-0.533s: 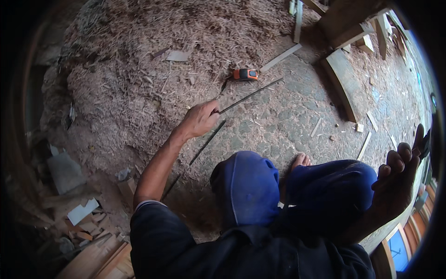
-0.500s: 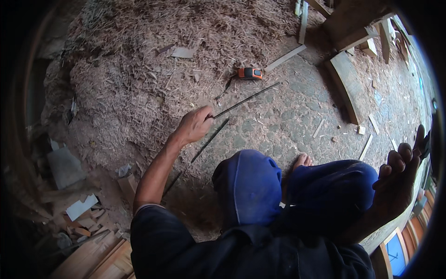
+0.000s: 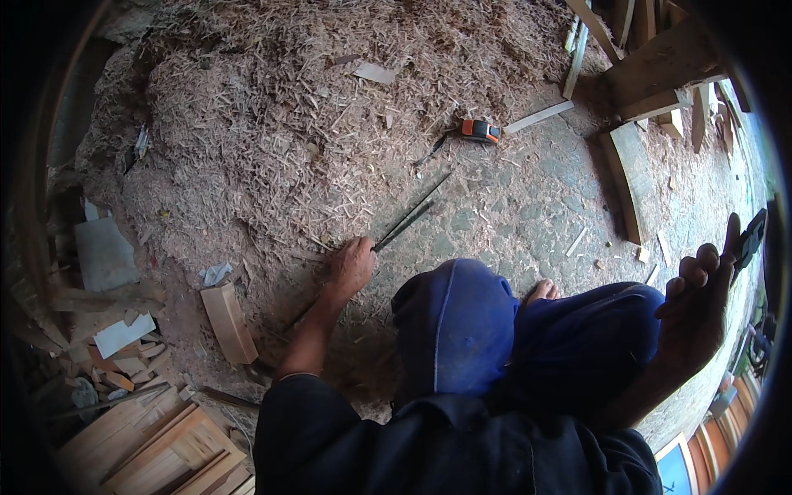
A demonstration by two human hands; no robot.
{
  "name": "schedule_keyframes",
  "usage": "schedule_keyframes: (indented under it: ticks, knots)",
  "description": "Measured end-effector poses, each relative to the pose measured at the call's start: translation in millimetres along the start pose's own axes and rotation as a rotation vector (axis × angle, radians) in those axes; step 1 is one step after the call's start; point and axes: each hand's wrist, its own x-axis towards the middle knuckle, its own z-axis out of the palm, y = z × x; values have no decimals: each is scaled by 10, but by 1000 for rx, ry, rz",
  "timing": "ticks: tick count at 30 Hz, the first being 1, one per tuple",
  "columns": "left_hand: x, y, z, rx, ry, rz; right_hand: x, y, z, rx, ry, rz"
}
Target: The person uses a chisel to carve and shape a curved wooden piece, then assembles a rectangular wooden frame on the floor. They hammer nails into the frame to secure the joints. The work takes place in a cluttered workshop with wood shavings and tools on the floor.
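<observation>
Low over the shaving-strewn floor (image 3: pixel 528 194), the left hand (image 3: pixel 353 264) has its grip closed narrowly around the near end of a thin dark rod (image 3: pixel 425 198). The rod slants away from the knuckles, up and to the right, toward an orange-and-black tape measure (image 3: pixel 481 131) that lies apart from its tip. Just beside the rod, almost in line with it, runs a thicker dark strip (image 3: pixel 417 216); the hand covers part of this spot, so whether it touches the strip too is hard to say.

Judging by its straight, slim run, the rod should be stiff and fairly light, more likely to twist or swing at its far end than to break. Fine wood dust could make it a little slippery. A full-fist hold at the near end suits it for reach; a hold closer to the middle would balance better and steady the tip.

At the right edge, the right hand (image 3: pixel 701 285) is raised, fingers curled, against a black object (image 3: pixel 751 238); how firm that grip is, I cannot tell. A short wooden block (image 3: pixel 228 324) rests left of the left forearm.
</observation>
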Motion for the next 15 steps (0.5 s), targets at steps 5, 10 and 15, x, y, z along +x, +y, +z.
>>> schedule_keyframes:
  ticks: [5, 10, 15]
  knots:
    - [-76, 159, 151, 79, 175, 7, 28, 28, -20, 17, 44, 72]
    - [-82, 307, 267, 92, 70, -96, 126, 125, -56, 10, -48, 52]
    - [-281, 219, 226, 105, 128, -122, 141, 138, -71, -28, -127, 130]
